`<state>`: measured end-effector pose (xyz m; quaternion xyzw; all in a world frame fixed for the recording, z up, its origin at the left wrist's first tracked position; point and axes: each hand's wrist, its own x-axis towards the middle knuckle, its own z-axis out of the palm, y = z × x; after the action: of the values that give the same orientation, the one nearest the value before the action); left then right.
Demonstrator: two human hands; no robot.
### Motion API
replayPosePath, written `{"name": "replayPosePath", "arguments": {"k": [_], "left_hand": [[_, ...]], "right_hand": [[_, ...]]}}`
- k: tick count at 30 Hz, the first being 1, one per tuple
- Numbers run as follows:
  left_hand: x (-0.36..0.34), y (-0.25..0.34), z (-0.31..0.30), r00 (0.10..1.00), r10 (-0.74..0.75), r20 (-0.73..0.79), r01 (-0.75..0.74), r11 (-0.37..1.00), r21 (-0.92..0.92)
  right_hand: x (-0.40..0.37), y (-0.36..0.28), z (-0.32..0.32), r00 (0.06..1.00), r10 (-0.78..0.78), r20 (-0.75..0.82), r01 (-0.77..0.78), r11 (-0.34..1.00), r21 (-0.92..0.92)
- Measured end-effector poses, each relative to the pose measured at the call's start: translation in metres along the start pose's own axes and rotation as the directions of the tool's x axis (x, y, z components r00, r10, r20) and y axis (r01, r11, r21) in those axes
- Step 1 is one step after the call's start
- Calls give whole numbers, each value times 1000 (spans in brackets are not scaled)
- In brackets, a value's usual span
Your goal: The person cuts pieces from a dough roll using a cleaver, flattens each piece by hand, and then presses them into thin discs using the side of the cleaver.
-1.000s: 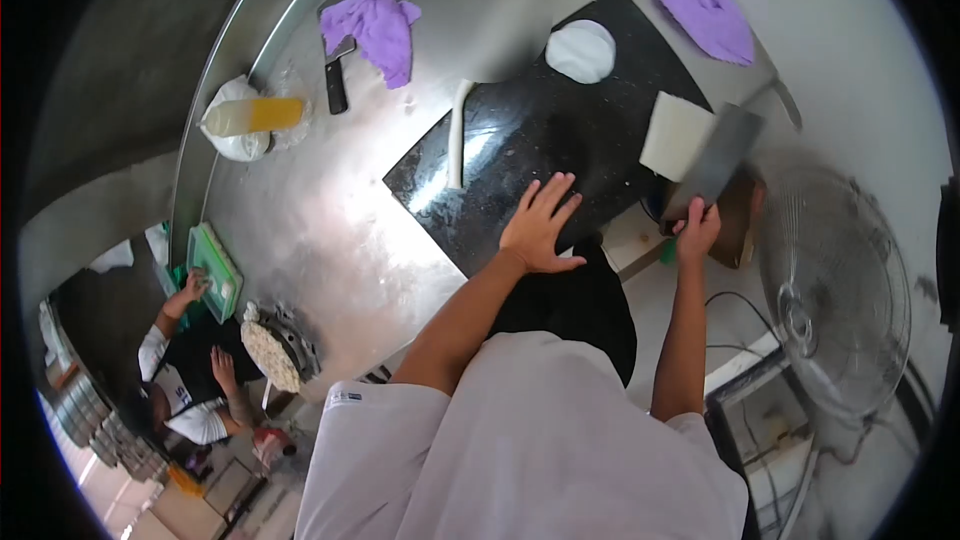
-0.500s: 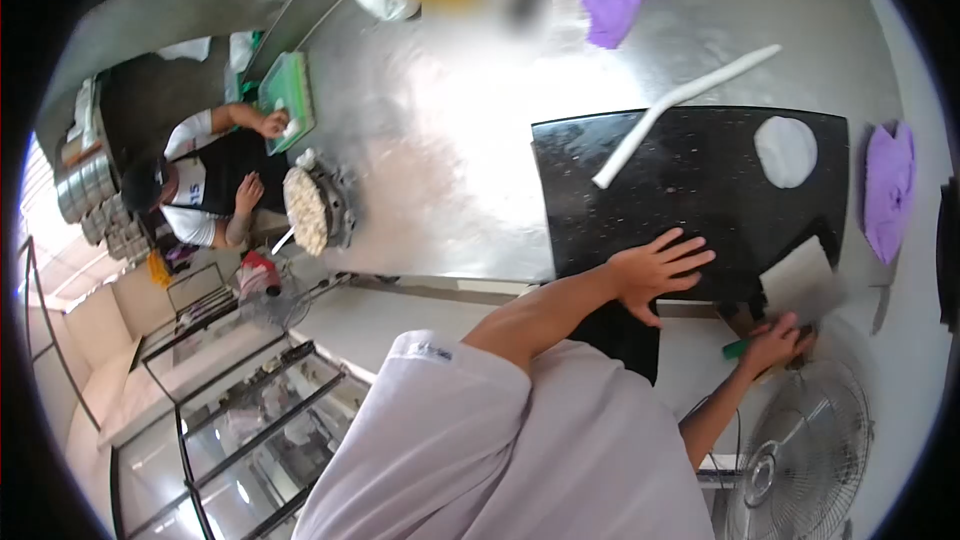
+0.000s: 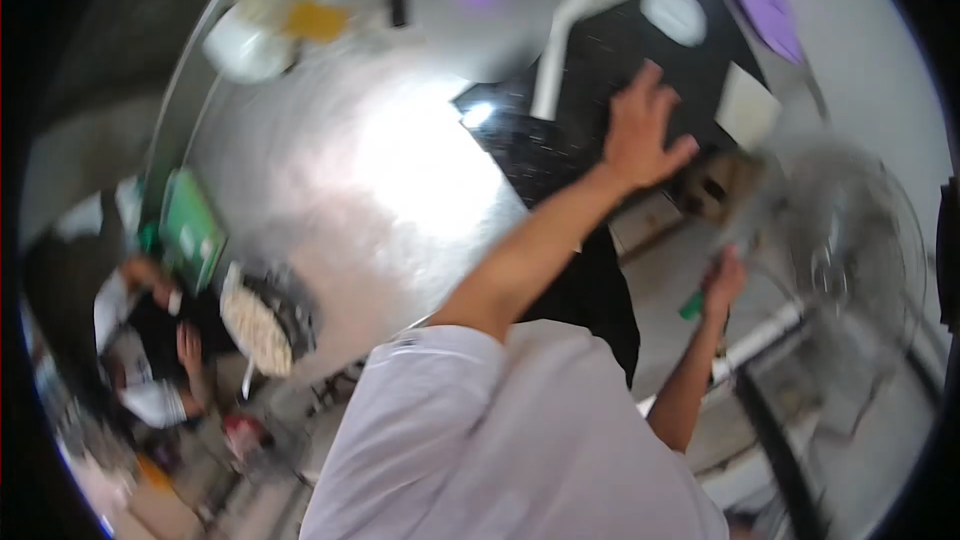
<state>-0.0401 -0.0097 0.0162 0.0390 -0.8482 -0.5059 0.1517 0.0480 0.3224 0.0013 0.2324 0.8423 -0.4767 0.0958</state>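
My left hand (image 3: 640,135) is spread over the near side of the black board (image 3: 590,90), with nothing in its fingers. Low beside the fan, my right hand (image 3: 725,280) is closed round a green-handled tool (image 3: 691,304); its far end is smeared by motion, and I cannot tell its kind. A long white dough-like rope (image 3: 553,65) lies across the board's left part and past its far edge. Toward the back of the board sits a round, flat white piece (image 3: 673,15). A cream rectangular sheet (image 3: 748,108) lies at the right edge.
A standing fan (image 3: 830,260) is close on my right. Purple cloths (image 3: 765,5) lie beyond the board. At left, a co-worker (image 3: 165,340) stands by a pan of pale pieces (image 3: 255,325) and a green crate (image 3: 192,225). A white bag (image 3: 245,45) rests on the metal table.
My view has turned, shifting the board up and the co-worker down. My right hand has drawn back from the board's edge with the green-handled tool. My left hand stays spread over the board.
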Motion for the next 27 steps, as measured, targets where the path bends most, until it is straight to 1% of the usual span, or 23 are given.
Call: {"name": "replayPosePath", "arguments": {"k": [1,2,3,4,6,7,8,9,10,11,12,13,14,15,16,17,18,19,20,23,24,25,27], "left_hand": [[-11,13,0,992,86,88,-99,983,156],[-19,19,-4,972,164,171,-211,926,313],[-34,-2,-6,920,224,320,-326,892,313],[-46,-19,-2,854,272,444,-430,849,306],[-35,-13,-10,961,163,225,-246,878,410],[-34,-23,-14,978,185,95,-202,954,220],[-6,-33,-11,979,195,-52,-194,981,20],[5,-25,-3,946,-267,-182,144,854,-501],[13,-4,-23,888,-346,-303,194,879,-434],[5,-3,-29,954,-158,-256,122,981,-151],[-9,-3,-30,987,15,-159,7,991,136],[-36,-11,-27,990,132,48,-140,951,276],[-63,-19,-21,951,3,309,-175,831,529],[-77,-19,-24,935,-59,351,-169,795,583],[-75,-20,-22,917,-114,382,-168,757,631],[-64,-14,-20,893,-156,421,-201,699,686],[-65,-7,-22,873,-194,449,-201,695,690],[-53,-5,-18,848,-173,501,-264,682,683],[-30,-7,-9,833,-117,541,-339,666,665],[-7,-9,1,813,-97,574,-399,626,670],[2,-11,4,816,-80,572,-412,613,674],[9,-16,7,839,9,545,-421,646,637],[39,-10,13,808,50,587,-482,628,611]], "right_hand": [[-35,-17,14,994,50,-98,-48,999,24],[-45,-9,13,993,87,-75,-83,995,50],[-61,3,15,991,128,-44,-124,988,90],[-74,1,9,985,144,-91,-135,986,101],[-85,-8,16,997,67,25,-63,986,-152],[-90,3,22,997,5,82,12,980,-197],[-73,3,39,987,-81,137,111,969,-223],[-64,-9,53,950,-234,208,266,954,-140],[-66,-23,68,889,-366,275,394,917,-55],[-61,-41,82,850,-313,424,367,929,-49],[-55,-54,92,781,-259,568,346,937,-47],[-50,-59,100,779,-265,569,344,938,-35],[-45,-63,108,736,-278,617,460,874,-155],[-40,-67,115,692,-274,667,563,783,-263],[-30,-75,118,691,-281,666,563,787,-253],[-28,-82,117,714,-286,639,583,748,-317],[-43,-80,114,735,-258,627,578,723,-379],[-39,-77,115,751,-188,633,513,769,-381],[-29,-82,116,759,-194,621,506,776,-376],[-28,-92,112,808,-200,554,474,779,-410],[-20,-97,112,797,-255,547,510,770,-383],[-11,-102,113,784,-312,537,547,757,-358],[2,-107,125,825,-257,503,473,800,-368]]}}
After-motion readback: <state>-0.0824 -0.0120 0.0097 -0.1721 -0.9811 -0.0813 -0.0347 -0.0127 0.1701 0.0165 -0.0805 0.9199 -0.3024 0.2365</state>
